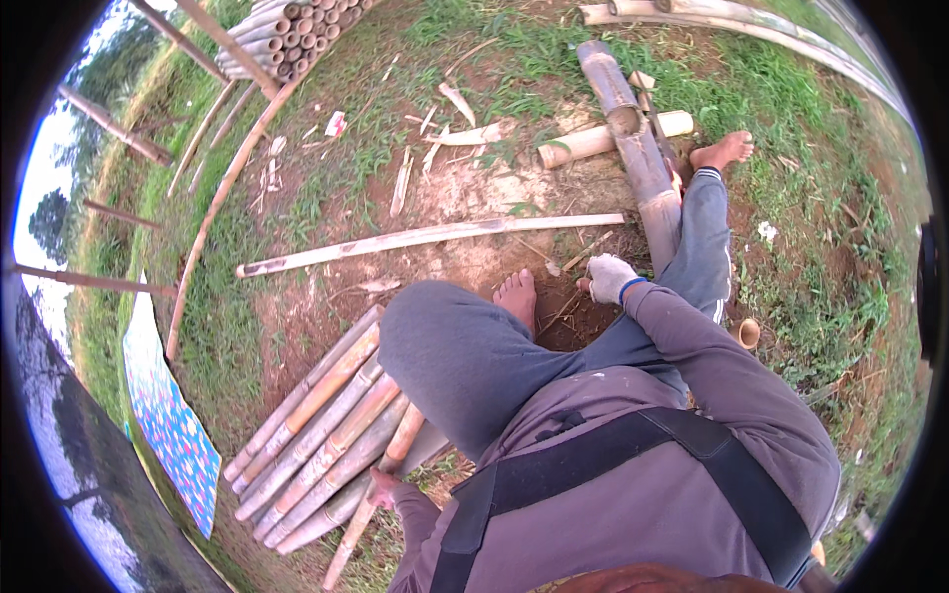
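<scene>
My left hand is bare and closed round a thin bamboo pole, which slants across a stack of cut bamboo poles at my left side. In a white glove with a blue band at the wrist, my right hand hangs low in front of me between my legs. Its fingers are curled, and what they hold, if anything, cannot be made out. Just beyond it stands a thick bamboo trunk with a notch cut in it, lying against my right leg. A short pale bamboo piece sits crosswise under this trunk.
A long split bamboo strip lies across the ground ahead, with bamboo shavings beyond. Bundled bamboo is stacked at the far left, beside a pole frame and a patterned blue cloth. More long poles lie far right.
</scene>
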`<state>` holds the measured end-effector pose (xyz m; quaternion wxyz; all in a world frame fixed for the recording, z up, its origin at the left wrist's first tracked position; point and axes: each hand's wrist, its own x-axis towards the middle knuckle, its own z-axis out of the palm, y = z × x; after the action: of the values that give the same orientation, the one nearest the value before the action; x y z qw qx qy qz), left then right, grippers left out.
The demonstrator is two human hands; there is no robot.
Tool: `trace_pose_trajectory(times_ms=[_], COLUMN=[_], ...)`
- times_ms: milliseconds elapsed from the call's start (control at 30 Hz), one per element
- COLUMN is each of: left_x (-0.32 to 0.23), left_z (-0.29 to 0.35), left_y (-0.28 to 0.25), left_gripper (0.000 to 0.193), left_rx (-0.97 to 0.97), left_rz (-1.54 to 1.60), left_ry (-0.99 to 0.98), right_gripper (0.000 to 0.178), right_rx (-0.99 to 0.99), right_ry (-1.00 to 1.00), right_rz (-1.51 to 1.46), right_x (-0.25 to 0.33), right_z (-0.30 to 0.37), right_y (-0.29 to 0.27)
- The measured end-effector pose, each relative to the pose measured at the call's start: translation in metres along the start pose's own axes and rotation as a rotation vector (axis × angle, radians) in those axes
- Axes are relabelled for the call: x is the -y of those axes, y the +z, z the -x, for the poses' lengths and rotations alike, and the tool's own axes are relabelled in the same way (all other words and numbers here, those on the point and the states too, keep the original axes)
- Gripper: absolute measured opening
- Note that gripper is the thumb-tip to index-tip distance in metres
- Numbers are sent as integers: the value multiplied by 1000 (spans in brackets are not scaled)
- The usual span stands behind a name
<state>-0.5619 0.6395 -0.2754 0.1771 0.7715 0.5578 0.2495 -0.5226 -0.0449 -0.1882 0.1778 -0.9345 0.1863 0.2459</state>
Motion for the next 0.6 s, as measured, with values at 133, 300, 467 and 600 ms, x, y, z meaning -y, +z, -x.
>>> trace_pose_trajectory(times_ms=[133,300,467,600], left_x=[-45,-124,-201,-243], left_z=[60,153,270,356], left_y=[20,42,56,60], left_gripper=[65,59,53,50], left_rx=[267,813,1195,1289], left_rz=[114,161,78,-57], left_ry=[334,705,995,1145], right_gripper=[50,47,39,36], right_rx=[-35,-5,-26,-143], right_ry=[41,-5,-1,46], right_rz=[-86,-165,-153,-196], right_x=[-13,-3,-5,-4], right_z=[7,12,15,14], right_y=[0,-6,-11,-24])
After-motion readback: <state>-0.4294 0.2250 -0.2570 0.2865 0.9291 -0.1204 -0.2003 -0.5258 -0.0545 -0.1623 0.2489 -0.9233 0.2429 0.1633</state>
